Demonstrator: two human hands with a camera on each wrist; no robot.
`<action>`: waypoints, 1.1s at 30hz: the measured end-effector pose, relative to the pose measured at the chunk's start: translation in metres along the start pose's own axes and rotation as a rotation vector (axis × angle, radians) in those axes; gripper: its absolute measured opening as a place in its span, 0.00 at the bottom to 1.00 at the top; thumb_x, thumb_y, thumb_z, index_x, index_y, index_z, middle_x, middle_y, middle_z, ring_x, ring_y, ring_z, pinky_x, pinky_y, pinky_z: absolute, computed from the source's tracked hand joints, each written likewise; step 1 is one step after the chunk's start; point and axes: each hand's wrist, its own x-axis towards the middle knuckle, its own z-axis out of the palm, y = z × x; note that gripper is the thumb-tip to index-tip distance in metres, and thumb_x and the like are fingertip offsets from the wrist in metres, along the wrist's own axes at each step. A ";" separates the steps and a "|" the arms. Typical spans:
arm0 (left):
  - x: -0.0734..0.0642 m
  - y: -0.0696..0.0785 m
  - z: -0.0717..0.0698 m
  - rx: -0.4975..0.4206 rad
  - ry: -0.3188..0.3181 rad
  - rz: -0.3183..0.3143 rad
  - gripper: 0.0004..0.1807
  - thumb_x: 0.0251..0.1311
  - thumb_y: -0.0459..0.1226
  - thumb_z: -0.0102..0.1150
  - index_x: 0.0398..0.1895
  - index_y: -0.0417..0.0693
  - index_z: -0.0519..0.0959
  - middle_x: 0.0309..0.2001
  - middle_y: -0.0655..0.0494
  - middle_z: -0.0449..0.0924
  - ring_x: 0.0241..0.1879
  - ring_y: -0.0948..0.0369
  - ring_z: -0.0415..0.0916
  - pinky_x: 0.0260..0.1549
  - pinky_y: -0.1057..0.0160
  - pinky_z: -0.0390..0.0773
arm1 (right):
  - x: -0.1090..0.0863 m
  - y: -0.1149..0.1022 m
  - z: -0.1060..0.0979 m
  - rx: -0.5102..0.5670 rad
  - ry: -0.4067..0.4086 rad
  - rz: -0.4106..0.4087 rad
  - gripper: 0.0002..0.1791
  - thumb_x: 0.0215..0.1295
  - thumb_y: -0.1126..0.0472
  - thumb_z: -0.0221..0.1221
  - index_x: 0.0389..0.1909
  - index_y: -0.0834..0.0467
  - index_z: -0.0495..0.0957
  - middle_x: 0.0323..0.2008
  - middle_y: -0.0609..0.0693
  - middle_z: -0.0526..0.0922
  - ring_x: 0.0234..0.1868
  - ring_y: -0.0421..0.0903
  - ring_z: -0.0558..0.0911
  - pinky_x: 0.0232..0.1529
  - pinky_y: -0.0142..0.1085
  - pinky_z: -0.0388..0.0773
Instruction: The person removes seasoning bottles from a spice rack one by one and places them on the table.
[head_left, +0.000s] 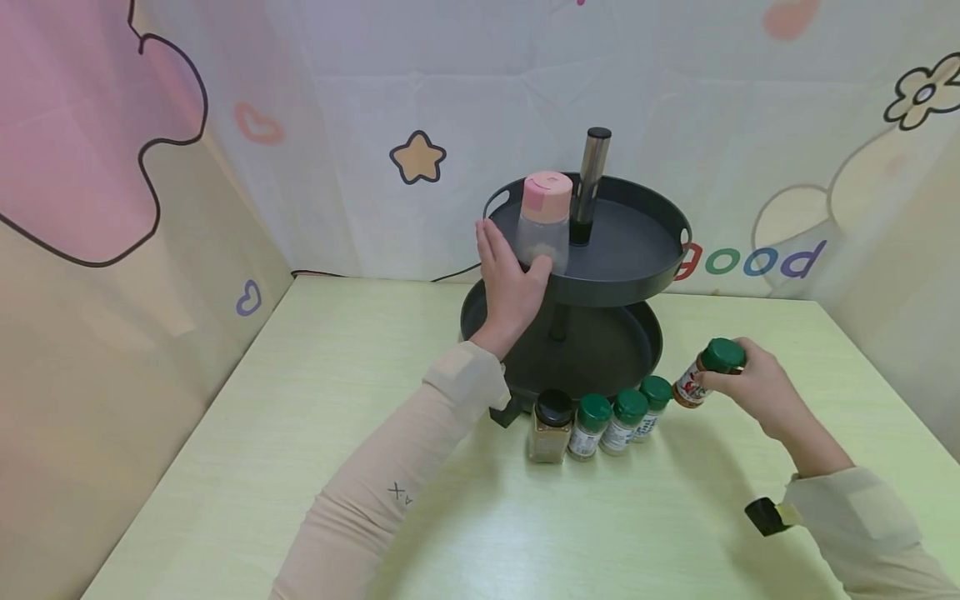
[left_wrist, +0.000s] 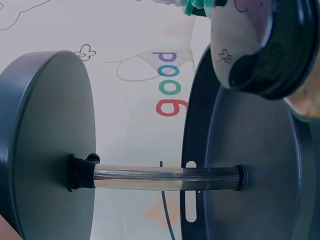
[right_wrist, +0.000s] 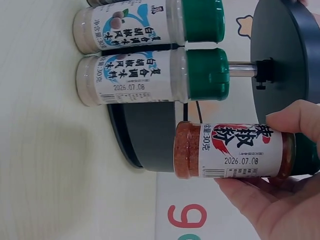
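My left hand [head_left: 512,287] is at the front-left rim of the upper tier of a black two-tier rack [head_left: 600,292]. Its fingers point up along the rim, and the thumb overlaps the base of a clear bottle with a pink cap [head_left: 547,200] that stands on that tier. My right hand [head_left: 761,385] grips a chili powder jar [right_wrist: 240,150] near its green cap, right of the rack and tilted in the head view. White pepper jars [right_wrist: 140,77] with green caps stand close by in the right wrist view.
A black-capped square jar [head_left: 550,433] stands in a row with the green-capped jars [head_left: 587,437] in front of the lower tier [head_left: 592,358]. A post [head_left: 592,179] rises through the upper tier. Behind the table [head_left: 300,433] hangs a printed backdrop [head_left: 360,200].
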 end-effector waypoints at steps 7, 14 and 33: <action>-0.001 0.001 -0.001 -0.004 -0.003 -0.001 0.46 0.53 0.45 0.45 0.68 0.52 0.29 0.69 0.64 0.22 0.69 0.60 0.29 0.65 0.52 0.42 | 0.001 0.008 0.004 -0.035 -0.028 0.005 0.29 0.58 0.57 0.55 0.51 0.73 0.58 0.49 0.72 0.68 0.46 0.61 0.72 0.44 0.53 0.72; -0.001 0.001 -0.001 -0.005 -0.005 -0.003 0.46 0.53 0.45 0.45 0.68 0.51 0.29 0.69 0.64 0.22 0.69 0.60 0.29 0.65 0.52 0.43 | 0.002 0.014 0.009 -0.063 -0.043 -0.006 0.27 0.55 0.57 0.58 0.47 0.72 0.62 0.45 0.70 0.72 0.43 0.55 0.75 0.39 0.45 0.73; -0.001 0.000 -0.001 0.001 0.002 -0.001 0.46 0.53 0.44 0.46 0.69 0.51 0.30 0.69 0.64 0.23 0.69 0.59 0.31 0.65 0.52 0.44 | 0.004 0.019 0.023 -0.085 -0.089 0.001 0.24 0.52 0.56 0.60 0.42 0.70 0.65 0.40 0.65 0.76 0.38 0.52 0.76 0.38 0.43 0.74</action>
